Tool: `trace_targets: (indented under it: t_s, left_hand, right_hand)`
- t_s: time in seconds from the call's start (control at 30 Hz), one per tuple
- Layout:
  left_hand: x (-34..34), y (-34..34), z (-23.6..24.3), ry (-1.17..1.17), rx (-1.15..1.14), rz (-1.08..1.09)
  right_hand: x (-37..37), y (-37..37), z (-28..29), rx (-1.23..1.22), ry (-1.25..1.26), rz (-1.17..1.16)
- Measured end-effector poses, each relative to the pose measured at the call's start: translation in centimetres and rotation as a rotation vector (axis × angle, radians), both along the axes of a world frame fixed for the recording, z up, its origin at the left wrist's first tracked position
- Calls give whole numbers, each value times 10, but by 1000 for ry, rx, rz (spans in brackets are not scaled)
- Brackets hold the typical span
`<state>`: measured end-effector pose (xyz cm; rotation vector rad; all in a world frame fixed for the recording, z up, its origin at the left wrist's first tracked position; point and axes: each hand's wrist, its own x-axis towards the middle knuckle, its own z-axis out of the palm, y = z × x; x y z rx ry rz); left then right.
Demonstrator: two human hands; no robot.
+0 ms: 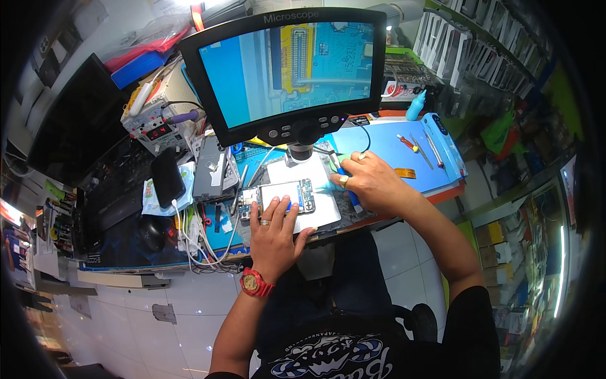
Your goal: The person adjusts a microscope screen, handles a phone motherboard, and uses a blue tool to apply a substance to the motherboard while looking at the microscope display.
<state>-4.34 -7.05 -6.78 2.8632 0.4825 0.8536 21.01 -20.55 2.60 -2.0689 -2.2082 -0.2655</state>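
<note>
Fingers (276, 208) pressing opened phone (285, 194), blue tool (349, 189) gripped

Blue mat (385, 148) covers the worktop, white base plate (319, 211) on it. Opened phone (284, 196) shows pale silver with a blue board. Red watch (254, 282) at 6 o'clock, teal bottle (415, 107) at 1.

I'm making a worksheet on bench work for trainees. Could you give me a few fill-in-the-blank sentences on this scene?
1. The left hand presses on an opened ____ under the microscope.
2. The wrist of that hand wears a ____ watch.
3. The right hand holds a tool with a ____ handle.
4. The screen above shows an enlarged circuit ____.

Missing words: phone; red; blue; board
</note>
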Motion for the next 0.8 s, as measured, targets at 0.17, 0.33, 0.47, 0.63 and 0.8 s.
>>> trace_targets:
  t_s: [0.17,0.33,0.47,0.63,0.8]
  left_hand:
    - [0,0,0,-8,3,-2]
    - [0,0,0,-9,0,-8]
    - [0,1,-1,23,15,4]
    - [3,0,2,72,46,0]
    - [5,1,2,70,60,-24]
  right_hand:
    - [-1,2,1,-4,-3,1]
    - [1,-2,0,-36,46,-57]
    - [16,-14,0,104,324,-242]
    - [63,-22,-28,693,883,-497]
    - [81,-21,-59,785,930,-554]
